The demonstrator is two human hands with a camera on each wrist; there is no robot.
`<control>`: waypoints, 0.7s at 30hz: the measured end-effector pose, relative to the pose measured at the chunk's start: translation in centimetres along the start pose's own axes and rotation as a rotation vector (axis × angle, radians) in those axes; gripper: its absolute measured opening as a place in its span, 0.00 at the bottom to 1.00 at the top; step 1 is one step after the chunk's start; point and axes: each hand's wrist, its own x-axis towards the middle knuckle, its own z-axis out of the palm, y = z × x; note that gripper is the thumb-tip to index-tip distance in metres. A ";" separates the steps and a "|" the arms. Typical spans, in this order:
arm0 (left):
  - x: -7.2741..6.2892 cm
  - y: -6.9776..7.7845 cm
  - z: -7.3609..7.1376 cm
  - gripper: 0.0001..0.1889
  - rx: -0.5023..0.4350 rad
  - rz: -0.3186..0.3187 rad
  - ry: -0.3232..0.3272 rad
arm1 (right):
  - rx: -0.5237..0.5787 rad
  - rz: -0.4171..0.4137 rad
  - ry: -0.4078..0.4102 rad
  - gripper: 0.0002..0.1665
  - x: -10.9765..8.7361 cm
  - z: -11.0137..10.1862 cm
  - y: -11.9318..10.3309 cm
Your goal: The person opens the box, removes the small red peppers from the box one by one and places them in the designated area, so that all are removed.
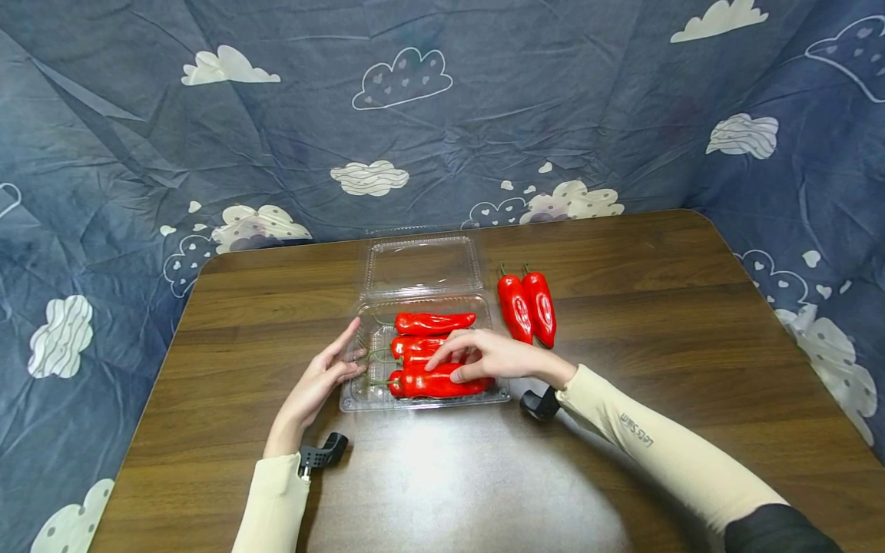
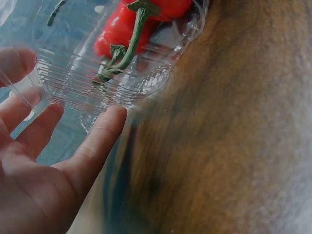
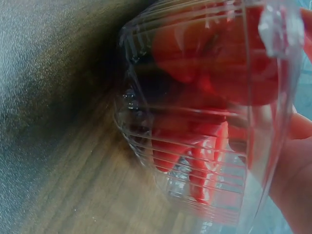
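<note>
A clear plastic clamshell box holds several long red peppers, their green stems toward the left. My right hand reaches over the box from the right, its thumb and fingers on the nearest pepper, which it grips. In the right wrist view, the box's ribbed wall partly hides that hand. My left hand touches the box's left end with extended fingers. In the left wrist view, its fingertips lie against the ribbed plastic. The farthest pepper lies crosswise at the back of the box.
The box's clear lid lies folded back toward the table's far edge. To the right of the box, two more red peppers lie side by side on the wooden table. Behind hangs a blue cloth with cloud prints.
</note>
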 end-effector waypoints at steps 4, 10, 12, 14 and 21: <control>0.0 0.0 0.0 0.36 -0.006 -0.003 0.002 | -0.002 0.010 0.015 0.18 0.0 -0.1 0.1; 0.0 0.0 0.1 0.36 -0.009 -0.002 0.001 | 0.019 0.016 0.063 0.20 -0.1 -0.4 0.3; 0.0 0.0 0.1 0.36 -0.006 -0.003 0.003 | 0.042 0.022 0.081 0.20 -0.3 -0.6 0.4; 0.0 0.0 0.1 0.36 -0.006 -0.003 0.005 | 0.071 0.032 0.098 0.21 -0.4 -0.7 0.3; 0.0 0.0 0.1 0.36 -0.003 -0.005 0.012 | 0.130 0.071 0.163 0.23 -0.6 -0.9 0.4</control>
